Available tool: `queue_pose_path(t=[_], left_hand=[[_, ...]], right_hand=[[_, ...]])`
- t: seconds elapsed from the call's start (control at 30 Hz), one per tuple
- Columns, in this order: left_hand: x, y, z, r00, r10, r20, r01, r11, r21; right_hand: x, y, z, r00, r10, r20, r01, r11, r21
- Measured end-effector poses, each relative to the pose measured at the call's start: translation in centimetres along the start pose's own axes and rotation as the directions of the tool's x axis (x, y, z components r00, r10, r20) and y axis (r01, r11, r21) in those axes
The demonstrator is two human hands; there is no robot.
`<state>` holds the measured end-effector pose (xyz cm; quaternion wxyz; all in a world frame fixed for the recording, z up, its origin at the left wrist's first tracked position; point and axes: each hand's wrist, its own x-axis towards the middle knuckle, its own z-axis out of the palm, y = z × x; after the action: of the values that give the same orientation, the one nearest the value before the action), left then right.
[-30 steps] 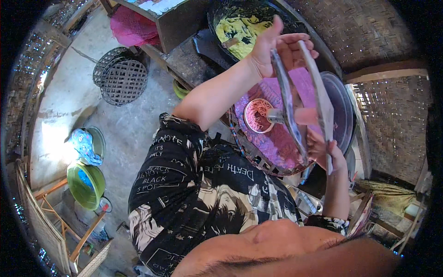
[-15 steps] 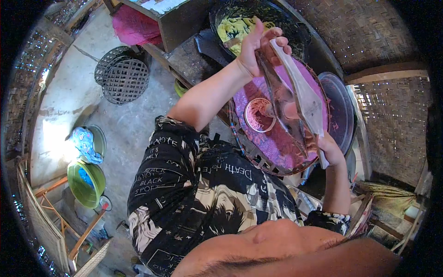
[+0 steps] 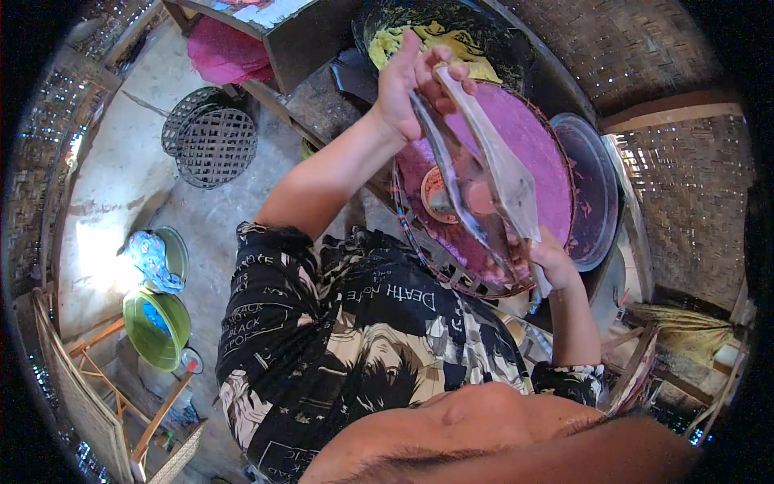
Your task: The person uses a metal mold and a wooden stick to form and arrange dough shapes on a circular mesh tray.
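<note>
A clear, limp plastic bag (image 3: 484, 169) is held stretched between both hands above a round woven tray lined with purple-pink material (image 3: 540, 145). Its long axis runs from the far-left rim of the tray toward the near-right rim. The upper end is pinched in the closed fingers of the left hand (image 3: 411, 81), raised over the far edge; the lower end is gripped by the right hand (image 3: 552, 258), closed on it at the tray's near edge. Something pale pink is seen through the film, which is thin, glossy and creased. A small round cup (image 3: 439, 194) rests on the tray beneath the bag. A dark round lid (image 3: 597, 185) lies just beside the tray's right rim, and a dark pan of yellow food (image 3: 435, 40) beyond its far edge.
</note>
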<state>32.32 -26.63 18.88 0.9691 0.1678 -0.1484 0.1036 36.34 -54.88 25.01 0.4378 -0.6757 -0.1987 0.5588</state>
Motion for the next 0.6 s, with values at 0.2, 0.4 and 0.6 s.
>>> queue_pose_path(t=[0.2, 0.4, 0.6], left_hand=[[2.4, 2.9, 3.4, 0.972, -0.101, 0.211, 0.095, 0.995, 0.038], [-2.1, -3.0, 4.2, 0.943, -0.176, 0.284, -0.275, 0.073, 0.959], [-6.9, -4.0, 0.4, 0.959, 0.210, -0.190, 0.034, 0.581, 0.813]], right_hand=[[0.6, -0.3, -0.4, 0.918, -0.344, -0.195, 0.320, 0.936, -0.146], [1.0, 0.8, 0.5, 0.829, -0.535, -0.164, 0.526, 0.845, -0.101], [-0.4, 2.8, 0.6, 0.695, -0.718, 0.025, 0.527, 0.486, -0.698]])
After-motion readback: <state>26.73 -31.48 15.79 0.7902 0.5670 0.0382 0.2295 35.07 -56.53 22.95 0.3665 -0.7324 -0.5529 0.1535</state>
